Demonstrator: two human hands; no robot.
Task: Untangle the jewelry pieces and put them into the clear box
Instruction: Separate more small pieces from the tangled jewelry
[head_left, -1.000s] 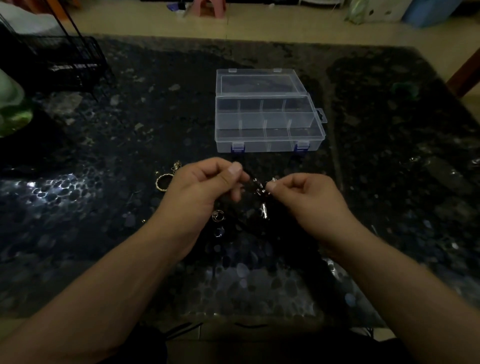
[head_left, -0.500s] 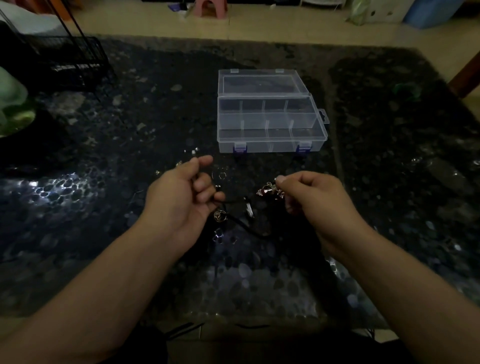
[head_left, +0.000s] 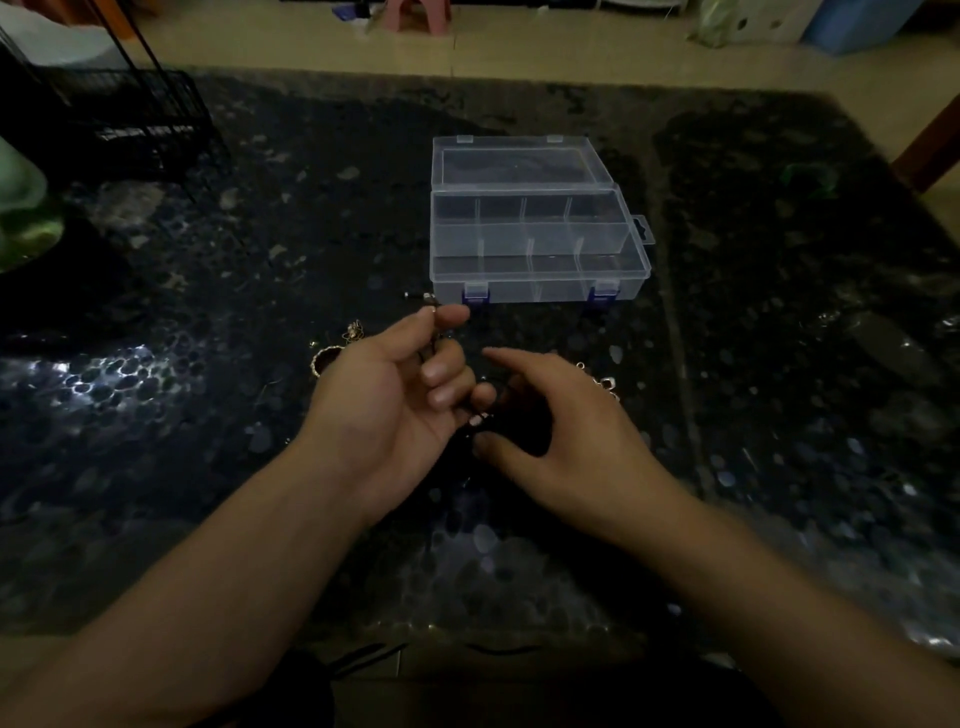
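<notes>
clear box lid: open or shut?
Open. The clear box has its lid folded back behind it, dividers exposed; compartments look empty.

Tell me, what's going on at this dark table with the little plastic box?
A person is sorting tangled jewelry. The left hand pinches the end of a dark cord between thumb and forefinger, its metal tip poking out toward the clear box. The right hand hovers with loosely spread fingers over the rest of the tangle, holding nothing that can be seen. The box sits open just beyond the hands, and its compartments look empty. A gold ring and small silver pieces lie on the table.
</notes>
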